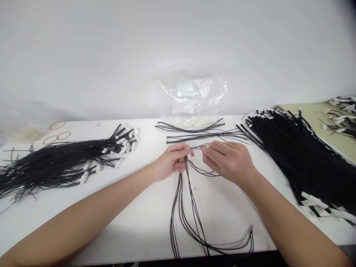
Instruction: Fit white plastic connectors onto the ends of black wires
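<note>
Close to the middle of the table, my left hand (171, 160) is closed in a pinch around a small white connector (189, 155), mostly covered by the fingers. Several thin black wires (181, 207) hang from it and curve down over the table's front edge. My right hand (228, 160), just to the right, pinches a thin black wire (196, 148) whose end meets the left fingertips at the connector. Whether that end sits inside the connector cannot be made out. Behind both hands lie loose black wires (191, 139) in flat bunches.
A pile of black wires with white connectors (69, 159) lies at left, near rubber bands (57, 125). A clear plastic bag (205, 96) of white pieces stands at the back wall. At right is a large heap of black wires (300, 155), beside a yellowish surface (308, 111).
</note>
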The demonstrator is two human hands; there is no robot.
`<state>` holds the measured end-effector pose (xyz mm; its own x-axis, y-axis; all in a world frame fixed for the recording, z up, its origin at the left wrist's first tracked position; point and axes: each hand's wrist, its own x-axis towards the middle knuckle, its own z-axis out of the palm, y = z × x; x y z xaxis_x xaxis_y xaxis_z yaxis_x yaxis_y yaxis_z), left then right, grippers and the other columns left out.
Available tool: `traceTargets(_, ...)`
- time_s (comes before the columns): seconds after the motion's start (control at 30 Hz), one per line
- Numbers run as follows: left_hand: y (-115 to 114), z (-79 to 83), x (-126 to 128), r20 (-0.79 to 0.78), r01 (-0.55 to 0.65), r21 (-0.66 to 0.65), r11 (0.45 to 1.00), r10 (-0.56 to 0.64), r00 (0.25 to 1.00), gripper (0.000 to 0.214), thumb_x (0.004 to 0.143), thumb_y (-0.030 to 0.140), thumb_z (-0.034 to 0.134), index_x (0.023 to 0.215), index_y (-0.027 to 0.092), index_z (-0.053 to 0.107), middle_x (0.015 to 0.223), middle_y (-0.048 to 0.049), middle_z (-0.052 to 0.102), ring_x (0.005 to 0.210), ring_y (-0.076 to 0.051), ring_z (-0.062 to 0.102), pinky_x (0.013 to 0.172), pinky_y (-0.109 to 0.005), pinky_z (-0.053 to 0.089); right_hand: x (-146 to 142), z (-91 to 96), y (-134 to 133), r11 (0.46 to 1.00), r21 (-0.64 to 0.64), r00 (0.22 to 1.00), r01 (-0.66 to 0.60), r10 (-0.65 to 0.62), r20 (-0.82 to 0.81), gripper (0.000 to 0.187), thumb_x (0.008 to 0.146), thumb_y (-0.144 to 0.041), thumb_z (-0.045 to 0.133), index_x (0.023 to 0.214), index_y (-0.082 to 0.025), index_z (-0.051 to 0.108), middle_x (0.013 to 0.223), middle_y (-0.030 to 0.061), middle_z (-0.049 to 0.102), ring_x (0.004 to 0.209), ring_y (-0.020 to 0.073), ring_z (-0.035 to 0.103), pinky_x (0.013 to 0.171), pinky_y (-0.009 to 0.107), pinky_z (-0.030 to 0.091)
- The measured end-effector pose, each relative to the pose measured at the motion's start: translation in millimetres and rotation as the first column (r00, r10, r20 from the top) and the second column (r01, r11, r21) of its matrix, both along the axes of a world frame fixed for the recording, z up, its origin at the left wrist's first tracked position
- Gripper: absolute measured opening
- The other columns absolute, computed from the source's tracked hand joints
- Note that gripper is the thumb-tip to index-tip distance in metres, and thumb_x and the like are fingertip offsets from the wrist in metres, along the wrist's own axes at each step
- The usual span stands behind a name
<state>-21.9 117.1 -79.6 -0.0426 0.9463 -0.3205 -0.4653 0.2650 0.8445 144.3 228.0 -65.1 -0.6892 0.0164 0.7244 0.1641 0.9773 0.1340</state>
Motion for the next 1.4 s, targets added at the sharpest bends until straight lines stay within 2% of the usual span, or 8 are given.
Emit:
traceTargets(0.2, 0.2, -1.5, -1.8, 0.02, 0.01, -0.004, 1.0, -0.01, 1.0, 0.022, 0.079, 0.035, 0.06, 0.073, 0.014, 0.055, 0.052, 0.0061, 0.02, 0.043, -0.003, 0.024, 0.042, -0.016, 0.019, -2.3, -1.2, -3.0, 0.998, 0.057, 1.0, -0.018, 0.019, -0.01, 0.017, 0.078, -0.01, 0.052, 0.065, -0.02, 0.056, 0.054, -0.0045, 0.041, 0.049, 0.0057, 0.024, 0.044, 0.025, 0.021)
traceTargets(0.37, 0.1, -0.8, -2.4, 0.035, 0.014, -0.001, 1.0, -0.014, 0.999, 0.022, 0.079, 0.034, 0.06, 0.072, 0.013, 0.055, 0.051, 0.0063, 0.018, 0.043, -0.003, 0.024, 0.043, -0.017, 0.019, -4.6, -4.3, -4.6, 0.994, 0.107, 0.999, -0.001, 0.004, -0.032, 0.017, 0.077, -0.009, 0.053, 0.063, -0.019, 0.056, 0.053, -0.0046, 0.043, 0.048, 0.0057, 0.024, 0.044, 0.025, 0.022)
traceTargets(0.9, -0.2, -1.2, -4.3, 0.043, 0.031, 0.008, 0.999, -0.032, 0.999, 0.022, 0.08, 0.032, 0.059, 0.071, 0.013, 0.054, 0.052, 0.0059, 0.022, 0.044, -0.003, 0.024, 0.044, -0.018, 0.019, -8.3, -8.7, -5.6, 0.991, 0.133, 0.996, -0.007, 0.019, -0.088, 0.015, 0.073, -0.006, 0.056, 0.064, -0.018, 0.056, 0.053, -0.0058, 0.042, 0.049, 0.006, 0.022, 0.044, 0.023, 0.022)
traceTargets(1.17, 0.7, -0.2, -4.0, 0.053, 0.058, -0.011, 0.998, -0.058, 0.997, 0.02, 0.079, 0.03, 0.06, 0.072, 0.012, 0.056, 0.052, 0.006, 0.021, 0.044, -0.003, 0.026, 0.045, -0.018, 0.02, -9.4, -8.1, -8.3, 1.0, -0.006, 0.998, -0.004, 0.003, -0.064, 0.013, 0.075, -0.014, 0.057, 0.063, -0.018, 0.056, 0.054, -0.006, 0.044, 0.048, 0.0055, 0.024, 0.047, 0.022, 0.023)
traceTargets(1.4, 0.3, -2.5, -5.9, 0.052, 0.073, -0.002, 0.997, -0.073, 0.996, 0.017, 0.079, 0.027, 0.06, 0.071, 0.012, 0.056, 0.057, 0.0043, 0.027, 0.045, -0.003, 0.028, 0.046, -0.019, 0.021, -11.2, -11.5, -12.3, 0.992, -0.122, 0.999, -0.03, 0.026, -0.032, 0.013, 0.074, -0.009, 0.055, 0.065, -0.018, 0.057, 0.056, -0.0057, 0.043, 0.05, 0.0059, 0.023, 0.046, 0.02, 0.022)
